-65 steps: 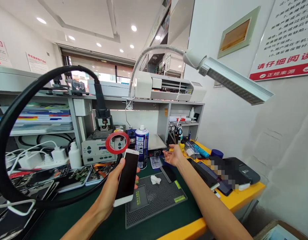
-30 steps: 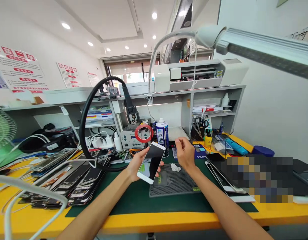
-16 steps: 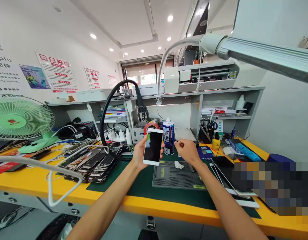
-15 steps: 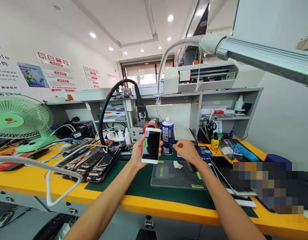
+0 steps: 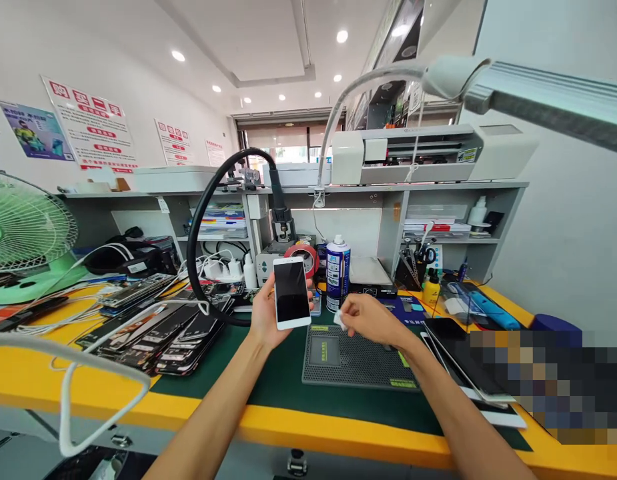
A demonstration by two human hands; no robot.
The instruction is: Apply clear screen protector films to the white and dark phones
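Observation:
My left hand grips a white smartphone, its dark screen facing me, above the green mat. In my right hand a crumpled white tissue is pinched between the fingertips. That hand hovers over the back of a grey perforated repair pad. Just behind it stands a blue spray can with a white cap, upright. A red ring-shaped roll shows partly behind the phone.
Stacked phone parts lie left of the mat. Flat dark tablets lie at the right, near a yellow bottle. A thick black hose arches at the left. A lamp reaches over from the right, and a green fan stands far left.
My right hand has picked up the white tissue from the pad and moved slightly down. My left hand has shifted a little left with the smartphone. The view has turned slightly right.

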